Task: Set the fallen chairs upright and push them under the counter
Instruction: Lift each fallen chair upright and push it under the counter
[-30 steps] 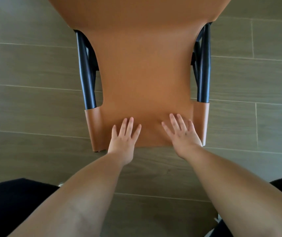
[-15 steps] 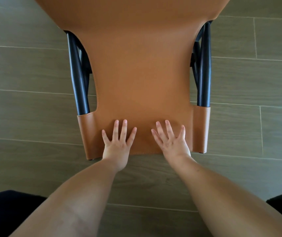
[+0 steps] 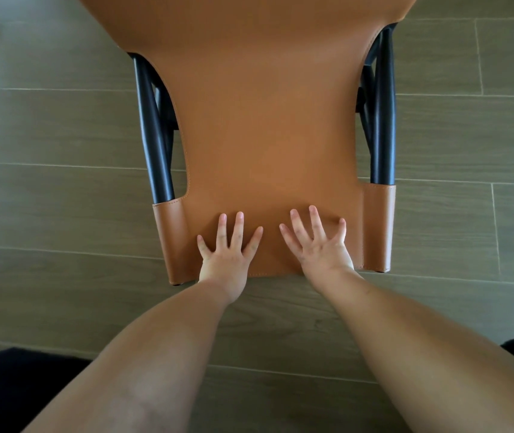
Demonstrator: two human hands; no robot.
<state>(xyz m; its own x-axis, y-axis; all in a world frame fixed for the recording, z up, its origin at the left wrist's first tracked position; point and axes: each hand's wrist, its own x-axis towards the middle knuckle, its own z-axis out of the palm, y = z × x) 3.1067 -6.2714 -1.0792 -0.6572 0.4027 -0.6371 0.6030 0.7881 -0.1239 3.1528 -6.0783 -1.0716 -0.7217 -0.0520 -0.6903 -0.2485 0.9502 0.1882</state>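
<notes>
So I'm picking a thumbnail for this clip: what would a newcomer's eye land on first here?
The tan leather chair back with black metal frame fills the upper middle of the view. Next come the two bare hands: the left hand and right hand press flat, fingers spread, side by side on its near edge. The grey-brown wood-look tile floor lies all around.

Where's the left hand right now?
In the head view, the left hand lies flat with straight fingers on the near end of the tan chair back, left of centre, beside the right hand.
</notes>
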